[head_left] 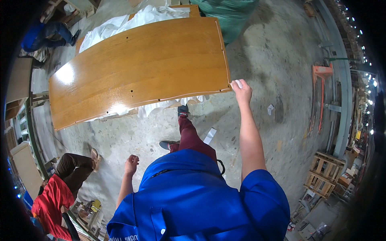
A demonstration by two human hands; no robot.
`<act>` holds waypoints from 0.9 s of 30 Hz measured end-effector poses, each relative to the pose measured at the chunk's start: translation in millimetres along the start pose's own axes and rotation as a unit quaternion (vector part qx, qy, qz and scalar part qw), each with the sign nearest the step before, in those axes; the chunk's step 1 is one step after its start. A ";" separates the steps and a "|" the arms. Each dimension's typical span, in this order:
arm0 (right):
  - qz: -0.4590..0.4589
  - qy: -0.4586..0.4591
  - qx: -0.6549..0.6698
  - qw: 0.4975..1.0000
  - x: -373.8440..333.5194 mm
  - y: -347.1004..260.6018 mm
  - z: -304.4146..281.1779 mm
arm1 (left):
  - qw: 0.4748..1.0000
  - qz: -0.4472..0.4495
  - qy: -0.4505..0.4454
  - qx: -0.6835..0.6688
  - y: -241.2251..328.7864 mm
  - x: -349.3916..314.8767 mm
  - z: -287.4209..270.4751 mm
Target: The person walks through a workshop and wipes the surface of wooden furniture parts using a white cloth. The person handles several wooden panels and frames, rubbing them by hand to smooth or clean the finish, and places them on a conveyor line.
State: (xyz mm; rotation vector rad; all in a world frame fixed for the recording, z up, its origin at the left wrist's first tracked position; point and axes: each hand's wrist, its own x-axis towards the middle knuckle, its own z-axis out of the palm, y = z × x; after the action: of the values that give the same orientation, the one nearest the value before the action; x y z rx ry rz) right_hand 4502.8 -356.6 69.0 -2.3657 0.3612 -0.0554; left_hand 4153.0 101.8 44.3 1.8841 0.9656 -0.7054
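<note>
On the head view, I see the right hand [243,94] pinching a white wad [239,84] at the board's [140,64] near right corner; the left hand [131,164] hangs loosely curled, seemingly empty. Probably edge wiping; next calls for light, even pressure.

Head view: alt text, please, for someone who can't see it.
The person's right hand holds a white wad at the near right corner of a long, glossy brown wooden panel; white sheeting shows beneath. The left hand hangs apart; a red-shirted person is nearby.
</note>
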 end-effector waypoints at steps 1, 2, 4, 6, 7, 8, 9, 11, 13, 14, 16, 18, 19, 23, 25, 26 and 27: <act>0.000 0.000 -0.006 1.000 -2.8 1.3 -1.1 | 1.000 0.000 -0.002 -0.005 -1.7 -1.3 0.2; -0.010 0.007 -0.013 1.000 -5.1 4.4 -2.2 | 1.000 0.000 -0.005 -0.010 -2.1 -2.0 0.0; -0.029 0.018 -0.028 0.999 -8.2 9.9 -3.0 | 1.000 0.012 -0.010 -0.003 -3.5 -4.7 0.0; -0.038 0.022 -0.031 0.999 -12.8 9.7 -1.4 | 1.000 0.015 -0.009 0.004 -7.4 -9.3 -1.3; -0.042 0.024 -0.032 0.998 -15.9 9.6 -0.8 | 1.000 0.014 -0.008 0.007 -9.7 -11.3 -2.3; -0.060 0.029 -0.064 0.996 -18.5 9.9 -0.6 | 1.000 0.014 -0.006 0.010 -11.2 -12.9 -3.9; -0.078 0.033 -0.096 0.992 -21.2 10.4 -1.2 | 1.000 0.017 -0.004 0.006 -13.4 -15.2 -4.8; -0.118 0.032 -0.141 0.982 -27.2 10.1 -0.9 | 1.000 0.022 0.002 -0.005 -20.4 -21.4 -5.6; -0.165 0.017 -0.165 0.972 -36.6 9.2 0.4 | 1.000 0.016 0.010 -0.003 -31.1 -29.2 -7.5; -0.172 0.018 -0.143 0.975 -40.6 9.2 0.6 | 1.000 0.013 0.016 -0.006 -36.6 -33.6 -8.4; -0.190 0.021 -0.097 0.977 -44.5 12.4 -1.6 | 0.999 0.015 0.029 -0.019 -47.5 -41.9 -8.2; -0.133 0.071 0.156 0.976 -36.1 32.6 -11.5 | 0.998 0.041 0.016 -0.043 -52.0 -39.3 -8.9; -0.106 0.082 0.282 0.950 -33.3 28.4 -10.0 | 0.997 0.050 0.011 -0.061 -60.3 -37.4 -6.5; 0.213 -0.185 0.726 0.627 -69.6 -38.5 32.2 | 0.998 -0.005 0.040 -0.053 -115.1 -69.2 -6.9; 0.215 -0.245 0.711 0.623 -77.1 -78.0 60.8 | 0.998 -0.043 0.029 -0.041 -133.7 -79.5 -3.9; 0.217 -0.275 0.703 0.619 -78.6 -97.0 77.4 | 0.996 -0.075 0.020 -0.036 -140.2 -84.8 -3.5; 0.210 -0.283 0.685 0.637 -75.8 -113.0 95.8 | 0.996 -0.088 0.008 -0.022 -143.4 -88.8 -5.2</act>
State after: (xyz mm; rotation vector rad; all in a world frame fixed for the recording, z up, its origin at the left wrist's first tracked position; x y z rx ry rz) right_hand 4471.1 -193.6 80.3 -0.6456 0.3401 0.4694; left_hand 3985.5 120.9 51.3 1.7851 1.1583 -0.7660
